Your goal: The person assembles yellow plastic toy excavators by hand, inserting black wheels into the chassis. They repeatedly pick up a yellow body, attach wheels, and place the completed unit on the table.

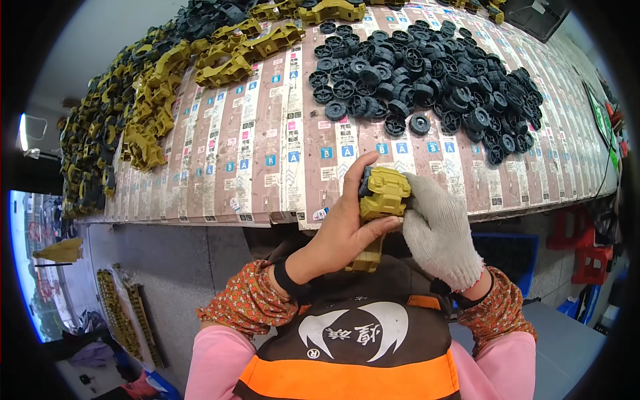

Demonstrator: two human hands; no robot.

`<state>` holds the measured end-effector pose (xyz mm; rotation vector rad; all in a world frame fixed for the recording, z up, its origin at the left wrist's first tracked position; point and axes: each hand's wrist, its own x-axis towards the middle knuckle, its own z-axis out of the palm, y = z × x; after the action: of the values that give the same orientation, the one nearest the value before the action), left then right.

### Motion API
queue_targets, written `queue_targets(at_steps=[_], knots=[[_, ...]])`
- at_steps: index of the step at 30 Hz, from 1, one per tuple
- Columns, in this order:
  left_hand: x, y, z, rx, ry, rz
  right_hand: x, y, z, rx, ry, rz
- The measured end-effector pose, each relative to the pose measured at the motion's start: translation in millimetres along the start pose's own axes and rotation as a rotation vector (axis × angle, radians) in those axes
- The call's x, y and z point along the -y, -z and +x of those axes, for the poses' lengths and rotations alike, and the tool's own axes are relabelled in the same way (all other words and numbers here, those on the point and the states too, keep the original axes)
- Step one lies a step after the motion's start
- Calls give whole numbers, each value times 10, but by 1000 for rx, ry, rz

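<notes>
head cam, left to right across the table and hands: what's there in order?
Heap of olive and black plastic frames → bare left hand → olive plastic part held between the hands → gloved right hand → pile of black wheels farther back on the table.

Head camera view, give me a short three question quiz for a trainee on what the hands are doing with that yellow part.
1. True or false: both hands are gloved.
2. Which hand wears the white knit glove?
3. The pile of black wheels lies: A) on the floor, B) on the table, upper right, C) in a blue crate.

Key:
1. False: the left hand is bare.
2. The right hand; both hold the olive-yellow plastic part.
3. B: the black wheels lie on the table.
</notes>
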<state>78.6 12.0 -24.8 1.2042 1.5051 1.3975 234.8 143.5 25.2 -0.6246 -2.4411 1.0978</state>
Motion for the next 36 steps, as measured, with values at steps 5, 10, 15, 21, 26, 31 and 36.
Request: queue_targets(at_steps=[5,10,15,21,26,31,36], knots=[[-7,67,84,-115,88,-299,-339,106,568,-81,-77,-207],[-41,166,126,-315,198,-585,-639,203,959,-114,66,-683],[-138,225,134,-376,239,-771,-633,161,851,-124,177,-603],[-59,297,97,-409,200,-824,-14,116,288,259,-285,345],[-129,221,151,-443,160,-791,203,-67,-47,282,-472,875],[-178,185,163,-507,85,-691,189,-220,-134,239,-429,807],[-133,154,184,-557,30,-657,190,-255,-149,204,-433,779]])
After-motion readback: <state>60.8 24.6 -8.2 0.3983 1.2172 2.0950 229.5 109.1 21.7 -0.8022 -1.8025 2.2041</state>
